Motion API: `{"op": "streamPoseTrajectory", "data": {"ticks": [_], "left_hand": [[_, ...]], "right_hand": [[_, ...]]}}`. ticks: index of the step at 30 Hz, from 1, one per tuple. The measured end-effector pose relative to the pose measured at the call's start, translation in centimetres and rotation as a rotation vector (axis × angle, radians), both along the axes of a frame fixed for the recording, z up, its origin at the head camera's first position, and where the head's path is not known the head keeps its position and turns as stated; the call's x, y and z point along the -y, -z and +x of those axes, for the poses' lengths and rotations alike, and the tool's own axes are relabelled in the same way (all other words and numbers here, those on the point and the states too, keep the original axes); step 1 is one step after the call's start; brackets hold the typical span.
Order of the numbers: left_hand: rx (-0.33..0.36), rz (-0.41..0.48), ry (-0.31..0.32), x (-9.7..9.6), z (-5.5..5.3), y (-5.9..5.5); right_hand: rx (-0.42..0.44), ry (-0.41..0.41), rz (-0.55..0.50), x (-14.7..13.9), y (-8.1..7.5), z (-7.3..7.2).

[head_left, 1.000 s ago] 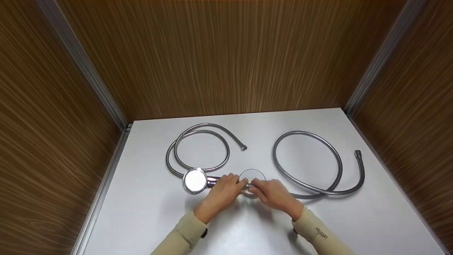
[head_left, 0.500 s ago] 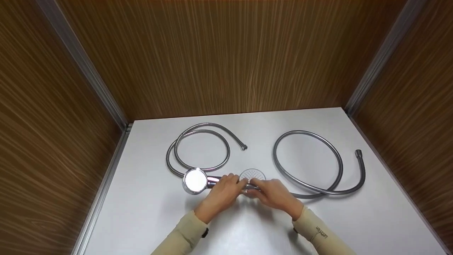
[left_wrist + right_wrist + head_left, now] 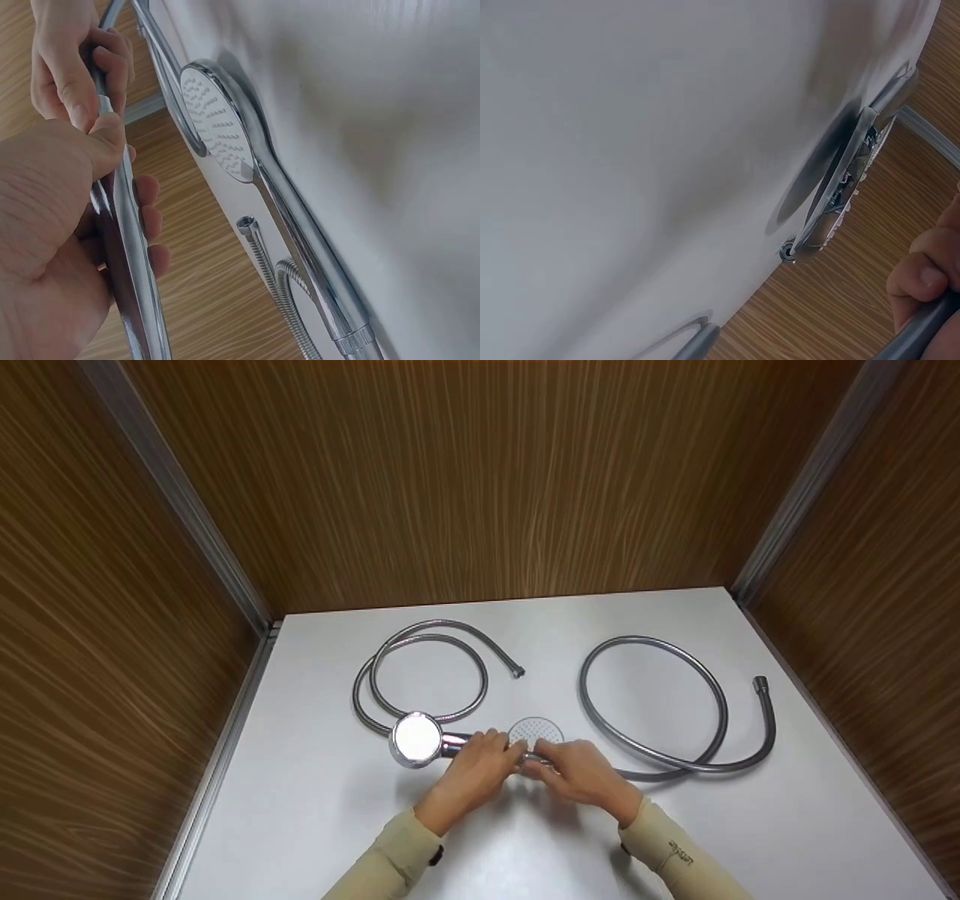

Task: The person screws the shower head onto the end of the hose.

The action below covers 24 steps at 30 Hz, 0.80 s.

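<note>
A chrome hand shower (image 3: pixel 416 740) is held above the white table, its bright round head pointing left. My left hand (image 3: pixel 478 771) grips it by the handle (image 3: pixel 131 255). At the handle's end, my right hand (image 3: pixel 583 772) pinches the end of a smooth grey shower hose (image 3: pixel 922 330). Both hands' fingers meet at this joint and partly hide it, so how far the parts are joined cannot be seen. Just beyond the hands lies a second hand shower (image 3: pixel 217 124), its nozzled face partly visible in the head view.
On the left of the white table (image 3: pixel 300 810), a ribbed metal hose (image 3: pixel 484 690) lies coiled. The grey hose's loop (image 3: pixel 721 712) spreads over the right side, its free end (image 3: pixel 760 685) near the right edge. Wood-grain panels (image 3: pixel 495 487) enclose the back and sides.
My right thumb and fingers shift slightly around the hose end at the joint. The held hand shower's head rises a little. Both hoses and the second hand shower stay put.
</note>
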State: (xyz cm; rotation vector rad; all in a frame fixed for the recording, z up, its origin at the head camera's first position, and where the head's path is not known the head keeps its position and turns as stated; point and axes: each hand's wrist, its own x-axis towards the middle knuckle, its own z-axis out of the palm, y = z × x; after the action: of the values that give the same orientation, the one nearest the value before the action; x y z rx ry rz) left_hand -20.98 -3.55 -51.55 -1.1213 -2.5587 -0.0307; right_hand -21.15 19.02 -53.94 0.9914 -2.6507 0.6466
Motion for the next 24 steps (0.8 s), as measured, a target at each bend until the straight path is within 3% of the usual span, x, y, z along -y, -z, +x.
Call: {"op": "streamPoseTrajectory", "data": {"ticks": [8,19,24], "left_hand": [[0.015,0.016,0.003,0.2,0.5,0.8],[0.181,-0.037,0.004,0.4,2.1,3.1],[0.209,-0.021,-0.008,0.5,2.7,4.3]], "right_hand": [[0.044,0.002,0.016,0.1,0.2,0.5],[0.166,0.041,0.106,1.4,0.9,1.6],[0.2,0.026,0.136,1.6,1.5,1.7]]}}
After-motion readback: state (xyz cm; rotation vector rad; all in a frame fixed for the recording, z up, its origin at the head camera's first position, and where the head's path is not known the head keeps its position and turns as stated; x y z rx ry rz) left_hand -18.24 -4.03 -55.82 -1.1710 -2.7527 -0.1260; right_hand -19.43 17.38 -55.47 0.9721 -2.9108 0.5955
